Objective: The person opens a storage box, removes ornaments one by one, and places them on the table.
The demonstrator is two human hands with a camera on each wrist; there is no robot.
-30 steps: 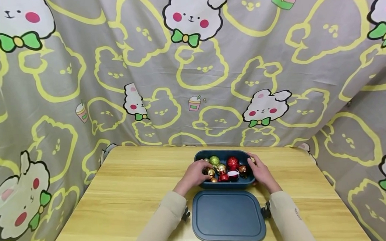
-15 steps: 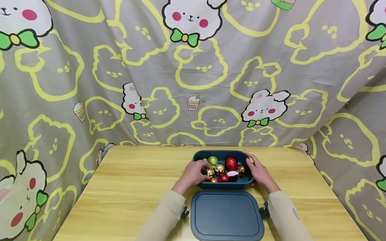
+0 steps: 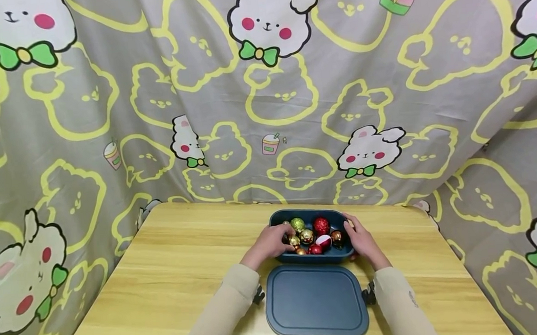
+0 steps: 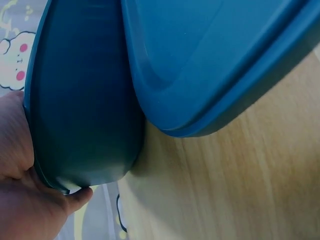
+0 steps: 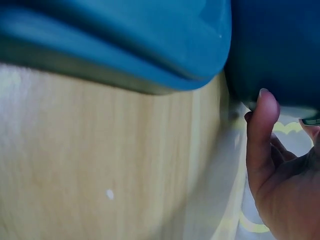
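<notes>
A dark blue plastic box (image 3: 312, 258) sits toward the back of the table and holds several shiny Christmas baubles. Among them are a green one (image 3: 297, 224), a glittery red one (image 3: 321, 225), a gold one (image 3: 307, 236) and a copper-brown one (image 3: 338, 238). My left hand (image 3: 271, 242) grips the box's left end, with fingers inside near a gold bauble; its other fingers are partly hidden. At the opposite end my right hand (image 3: 361, 238) holds the box, and in the right wrist view its thumb (image 5: 263, 112) presses the outer wall.
A matching blue lid (image 3: 316, 303) lies flat on the wooden table (image 3: 173, 276), just in front of the box, between the forearms. Behind and at both sides hangs a grey curtain (image 3: 227, 98) with cartoon rabbits.
A red bauble and a small gold one have rolled slightly rightward in the box, and the red-and-white one has turned. Both hands stay at the box's ends.
</notes>
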